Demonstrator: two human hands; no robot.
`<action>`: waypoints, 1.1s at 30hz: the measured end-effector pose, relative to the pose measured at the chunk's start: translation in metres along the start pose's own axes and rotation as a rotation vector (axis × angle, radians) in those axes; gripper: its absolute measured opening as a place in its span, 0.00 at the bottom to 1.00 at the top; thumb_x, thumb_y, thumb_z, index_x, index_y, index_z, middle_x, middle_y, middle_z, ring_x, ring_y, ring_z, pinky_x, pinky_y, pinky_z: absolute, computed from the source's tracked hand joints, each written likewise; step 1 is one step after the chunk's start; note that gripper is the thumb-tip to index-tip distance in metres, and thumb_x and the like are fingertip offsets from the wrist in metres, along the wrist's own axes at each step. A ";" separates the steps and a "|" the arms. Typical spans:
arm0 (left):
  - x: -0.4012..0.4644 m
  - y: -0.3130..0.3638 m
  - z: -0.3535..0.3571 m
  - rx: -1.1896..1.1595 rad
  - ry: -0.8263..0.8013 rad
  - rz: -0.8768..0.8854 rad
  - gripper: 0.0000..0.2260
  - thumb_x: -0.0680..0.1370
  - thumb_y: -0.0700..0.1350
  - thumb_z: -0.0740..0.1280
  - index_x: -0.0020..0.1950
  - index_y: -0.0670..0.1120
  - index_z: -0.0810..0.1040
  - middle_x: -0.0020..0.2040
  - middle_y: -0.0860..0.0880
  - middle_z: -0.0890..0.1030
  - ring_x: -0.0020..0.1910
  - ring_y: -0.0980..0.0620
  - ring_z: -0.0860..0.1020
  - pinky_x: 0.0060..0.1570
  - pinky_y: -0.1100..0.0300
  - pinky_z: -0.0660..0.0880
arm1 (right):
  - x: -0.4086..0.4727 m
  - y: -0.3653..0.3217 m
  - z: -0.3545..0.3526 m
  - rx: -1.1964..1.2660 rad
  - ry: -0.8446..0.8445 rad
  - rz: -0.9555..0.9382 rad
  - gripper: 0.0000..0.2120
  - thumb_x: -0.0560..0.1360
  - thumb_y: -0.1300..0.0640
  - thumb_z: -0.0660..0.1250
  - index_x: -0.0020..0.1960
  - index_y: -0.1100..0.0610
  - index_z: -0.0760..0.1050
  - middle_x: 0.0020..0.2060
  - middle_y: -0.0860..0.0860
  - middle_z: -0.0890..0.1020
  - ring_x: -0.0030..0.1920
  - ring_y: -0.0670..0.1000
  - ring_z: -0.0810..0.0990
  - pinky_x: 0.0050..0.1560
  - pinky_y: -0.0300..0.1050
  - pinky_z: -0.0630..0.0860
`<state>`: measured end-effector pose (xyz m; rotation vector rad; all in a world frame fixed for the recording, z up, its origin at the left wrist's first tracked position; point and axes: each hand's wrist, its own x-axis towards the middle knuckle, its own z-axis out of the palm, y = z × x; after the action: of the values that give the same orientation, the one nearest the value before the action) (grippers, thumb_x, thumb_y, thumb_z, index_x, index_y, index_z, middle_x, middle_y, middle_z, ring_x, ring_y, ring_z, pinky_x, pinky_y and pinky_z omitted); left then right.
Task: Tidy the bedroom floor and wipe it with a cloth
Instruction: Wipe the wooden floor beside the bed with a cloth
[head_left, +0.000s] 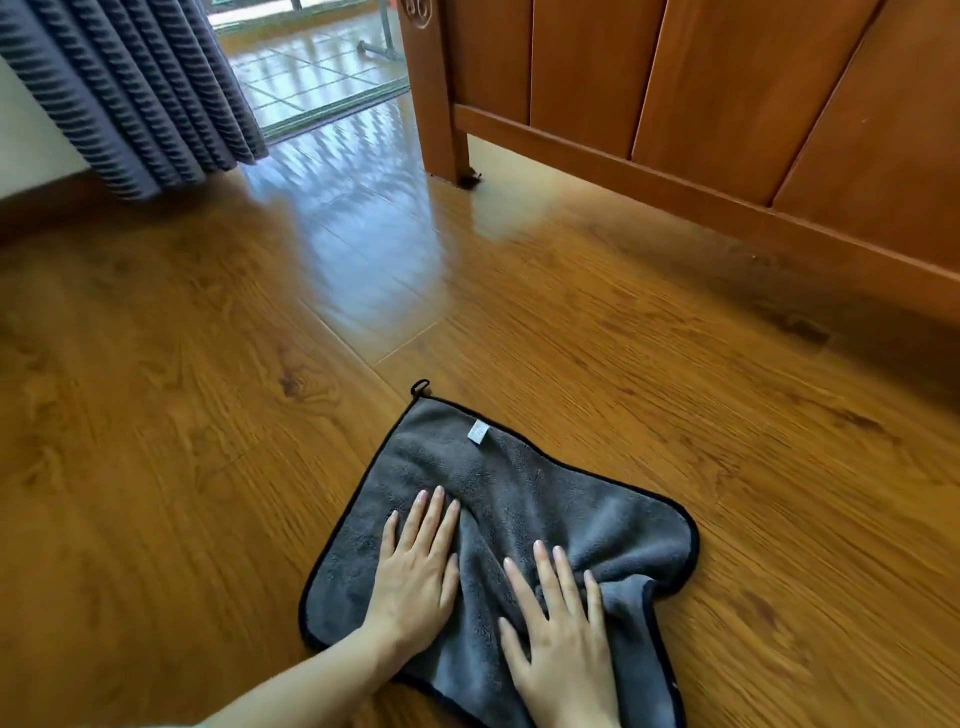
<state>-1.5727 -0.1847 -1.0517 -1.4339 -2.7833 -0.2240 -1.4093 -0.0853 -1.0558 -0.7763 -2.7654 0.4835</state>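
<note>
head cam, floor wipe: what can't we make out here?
- Floor under the cloth: covered by it and both hands, left hand, right hand.
- Cloth's near edge: cut off by the bottom edge.
- White tag: print too small.
- Space under the bed: dark, blocked by its rail.

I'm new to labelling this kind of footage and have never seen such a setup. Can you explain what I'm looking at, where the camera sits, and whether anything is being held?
There is no machine here: a person wears one wide-angle camera on the head, looking forward and down. The left hand and right hand both lie flat, fingers straight, pressing on a grey cloth spread on the wooden floor. Nothing is gripped; the cloth is only pressed down, as for wiping. Its near right part is bunched and folded. Behind stand a wooden bed frame and a grey curtain.
</note>
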 end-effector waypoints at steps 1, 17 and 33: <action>-0.003 0.004 0.002 -0.003 -0.002 -0.003 0.25 0.76 0.51 0.54 0.72 0.46 0.63 0.73 0.47 0.63 0.75 0.51 0.52 0.68 0.50 0.52 | -0.002 0.001 0.000 0.003 0.009 -0.001 0.27 0.69 0.43 0.59 0.67 0.48 0.68 0.65 0.57 0.75 0.67 0.55 0.66 0.70 0.52 0.51; -0.012 0.064 0.006 0.021 -0.056 0.074 0.25 0.78 0.52 0.52 0.74 0.47 0.58 0.74 0.47 0.62 0.75 0.50 0.52 0.68 0.48 0.52 | -0.041 0.047 -0.029 -0.022 -0.019 0.059 0.26 0.70 0.45 0.58 0.66 0.49 0.73 0.67 0.56 0.73 0.69 0.54 0.64 0.70 0.52 0.49; 0.008 0.178 0.013 -0.020 -0.227 0.323 0.24 0.80 0.57 0.43 0.75 0.54 0.57 0.75 0.46 0.60 0.74 0.43 0.56 0.67 0.44 0.49 | -0.084 0.103 -0.066 -0.138 0.038 0.440 0.29 0.79 0.44 0.40 0.67 0.53 0.73 0.67 0.60 0.72 0.69 0.58 0.63 0.66 0.59 0.58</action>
<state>-1.4323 -0.0742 -1.0416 -1.9978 -2.6574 -0.0905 -1.2720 -0.0308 -1.0445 -1.4227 -2.6091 0.3473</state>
